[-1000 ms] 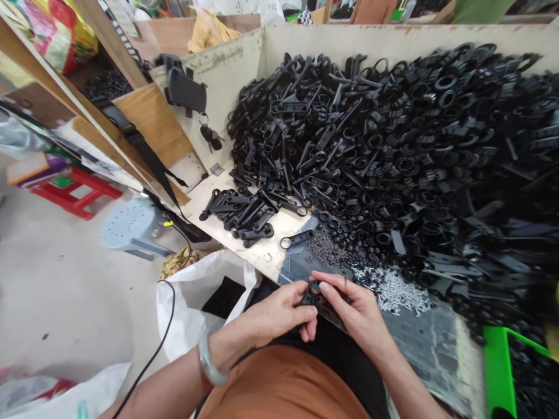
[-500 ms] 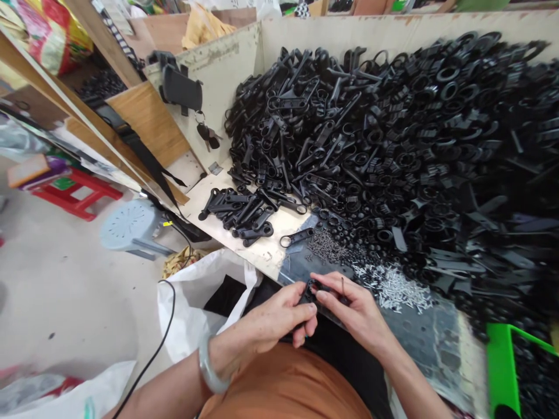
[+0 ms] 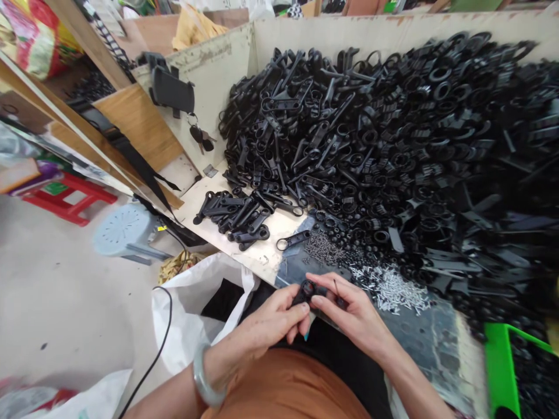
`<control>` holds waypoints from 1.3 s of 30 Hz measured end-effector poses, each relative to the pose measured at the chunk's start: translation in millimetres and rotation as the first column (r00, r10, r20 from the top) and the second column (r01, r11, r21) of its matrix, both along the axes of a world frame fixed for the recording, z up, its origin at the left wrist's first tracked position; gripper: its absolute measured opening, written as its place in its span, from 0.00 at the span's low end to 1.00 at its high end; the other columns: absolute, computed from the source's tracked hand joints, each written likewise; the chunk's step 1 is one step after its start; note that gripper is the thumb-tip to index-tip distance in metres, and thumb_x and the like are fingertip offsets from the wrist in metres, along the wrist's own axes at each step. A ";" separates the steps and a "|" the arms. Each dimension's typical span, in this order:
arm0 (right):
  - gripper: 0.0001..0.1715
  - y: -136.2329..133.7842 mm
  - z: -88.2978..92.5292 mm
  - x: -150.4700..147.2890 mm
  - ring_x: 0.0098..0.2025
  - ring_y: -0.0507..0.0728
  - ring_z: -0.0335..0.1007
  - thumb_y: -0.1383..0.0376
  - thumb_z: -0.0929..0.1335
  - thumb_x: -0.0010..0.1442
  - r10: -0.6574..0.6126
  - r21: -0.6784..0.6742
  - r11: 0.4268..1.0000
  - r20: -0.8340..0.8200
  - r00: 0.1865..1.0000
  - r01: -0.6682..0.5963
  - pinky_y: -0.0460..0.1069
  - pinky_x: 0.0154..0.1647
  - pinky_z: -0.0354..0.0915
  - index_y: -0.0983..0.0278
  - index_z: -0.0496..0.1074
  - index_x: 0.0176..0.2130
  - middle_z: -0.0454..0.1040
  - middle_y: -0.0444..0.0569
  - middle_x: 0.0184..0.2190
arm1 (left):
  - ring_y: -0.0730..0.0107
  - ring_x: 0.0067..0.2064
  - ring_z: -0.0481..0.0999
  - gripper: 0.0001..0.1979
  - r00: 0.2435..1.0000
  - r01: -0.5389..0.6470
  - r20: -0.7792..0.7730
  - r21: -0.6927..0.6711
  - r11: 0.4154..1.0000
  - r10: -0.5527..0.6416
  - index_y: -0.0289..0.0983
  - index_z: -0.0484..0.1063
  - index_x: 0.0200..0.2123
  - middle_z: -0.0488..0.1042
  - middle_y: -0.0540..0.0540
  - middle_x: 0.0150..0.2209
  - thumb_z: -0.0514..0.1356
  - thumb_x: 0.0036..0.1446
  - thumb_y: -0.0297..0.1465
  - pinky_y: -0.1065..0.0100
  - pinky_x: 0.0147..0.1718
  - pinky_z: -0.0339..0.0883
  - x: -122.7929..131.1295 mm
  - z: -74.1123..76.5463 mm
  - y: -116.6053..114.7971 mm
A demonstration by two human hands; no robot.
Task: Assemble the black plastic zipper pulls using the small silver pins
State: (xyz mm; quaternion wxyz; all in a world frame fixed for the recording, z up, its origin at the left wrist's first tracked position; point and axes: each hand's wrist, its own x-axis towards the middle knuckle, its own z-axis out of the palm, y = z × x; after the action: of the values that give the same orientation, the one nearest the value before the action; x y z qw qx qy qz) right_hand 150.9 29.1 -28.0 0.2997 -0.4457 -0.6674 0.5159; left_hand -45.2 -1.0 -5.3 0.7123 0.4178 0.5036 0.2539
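A small black plastic part with a round end is held between my two hands above the table's front edge. My left hand is closed around its left side, thumb on top. From the right, my right hand pinches the same part with thumb and forefinger. A thin dark rod sticks up by the right fingers; its kind is unclear. Just beyond my hands lie small brown pieces and a heap of silvery pins or screws. One ring-ended black arm rests apart.
A large heap of black plastic parts fills the walled table. A smaller pile of black arms lies left. Below it hangs an open white bag. A green crate stands right; a blue-grey stool stands left.
The black part has turned in my fingers, so its round end now faces up more plainly. My hands have stayed close together, and the whole view has shifted slightly.
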 end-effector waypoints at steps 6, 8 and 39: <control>0.14 11.5 2.2 6.2 0.27 0.53 0.66 0.56 0.67 0.68 -0.315 0.246 0.931 0.173 0.933 0.269 0.48 0.31 0.65 0.60 0.80 0.42 0.74 0.45 0.29 | 0.62 0.37 0.77 0.05 0.682 0.155 -0.682 0.488 0.859 0.264 0.39 0.75 0.36 0.80 0.46 0.35 0.60 0.64 0.32 0.66 0.37 0.64 -2.0 -8.7 38.4; 0.15 17.1 2.9 9.1 0.29 0.55 0.69 0.56 0.66 0.69 -0.325 0.318 0.918 0.263 0.909 0.236 0.49 0.33 0.65 0.60 0.79 0.40 0.75 0.46 0.30 | 0.61 0.35 0.79 0.05 0.593 0.287 -0.766 0.489 0.824 0.248 0.39 0.75 0.36 0.80 0.46 0.33 0.59 0.64 0.31 0.66 0.34 0.62 1.7 -12.8 48.5; 0.07 14.6 20.8 16.2 0.28 0.52 0.74 0.62 0.69 0.68 -0.159 0.392 0.914 0.115 0.981 0.102 0.46 0.29 0.68 0.59 0.79 0.39 0.82 0.45 0.32 | 0.79 0.22 0.54 0.15 0.983 -0.170 -0.032 0.197 0.966 0.180 0.36 0.70 0.32 0.58 0.59 0.20 0.64 0.60 0.42 0.72 0.23 0.50 16.3 8.7 34.9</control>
State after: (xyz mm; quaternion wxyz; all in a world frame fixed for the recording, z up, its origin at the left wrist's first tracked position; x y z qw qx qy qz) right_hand 167.1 43.7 -7.2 0.3658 -0.4582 -0.7440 0.3204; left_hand -28.9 33.9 3.5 0.6305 0.4451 0.5289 0.3531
